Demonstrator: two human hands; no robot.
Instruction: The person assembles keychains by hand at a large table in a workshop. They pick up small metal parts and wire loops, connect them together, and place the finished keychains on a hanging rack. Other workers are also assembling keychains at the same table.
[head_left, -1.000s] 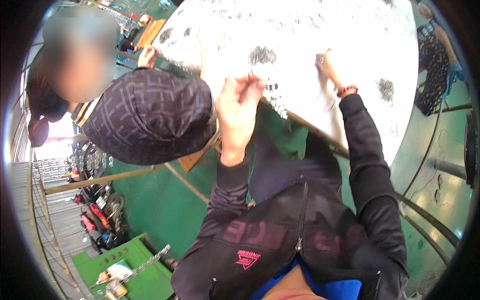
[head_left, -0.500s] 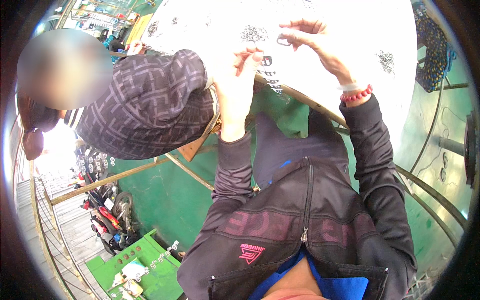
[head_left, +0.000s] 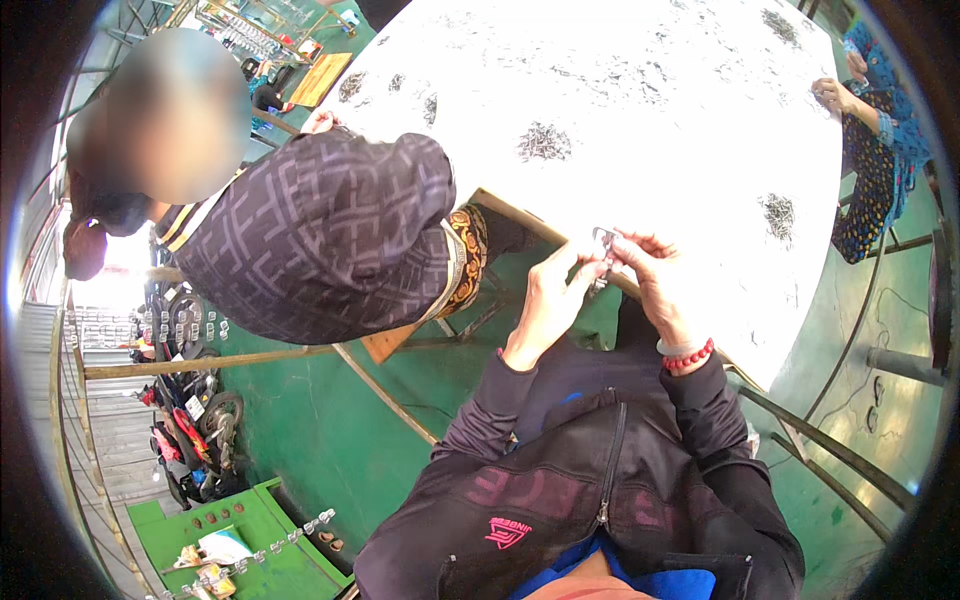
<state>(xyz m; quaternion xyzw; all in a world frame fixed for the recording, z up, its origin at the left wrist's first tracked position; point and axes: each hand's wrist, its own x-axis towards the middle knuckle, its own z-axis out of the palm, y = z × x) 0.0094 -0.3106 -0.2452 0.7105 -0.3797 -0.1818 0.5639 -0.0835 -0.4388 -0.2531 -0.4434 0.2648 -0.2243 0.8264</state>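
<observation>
Here, a small metal part (head_left: 603, 240) sits pinched between the left hand (head_left: 553, 300) and right hand (head_left: 662, 285).

A wide white table (head_left: 650, 110) spreads ahead, mostly bare, with small dark heaps of metal bits (head_left: 545, 143) scattered well apart and open surface between them. To the left, a person in a patterned dark top (head_left: 320, 235) leans over the table's near edge, blocking that side. At the far right edge, another person in blue (head_left: 880, 140) sits close against the table.
</observation>
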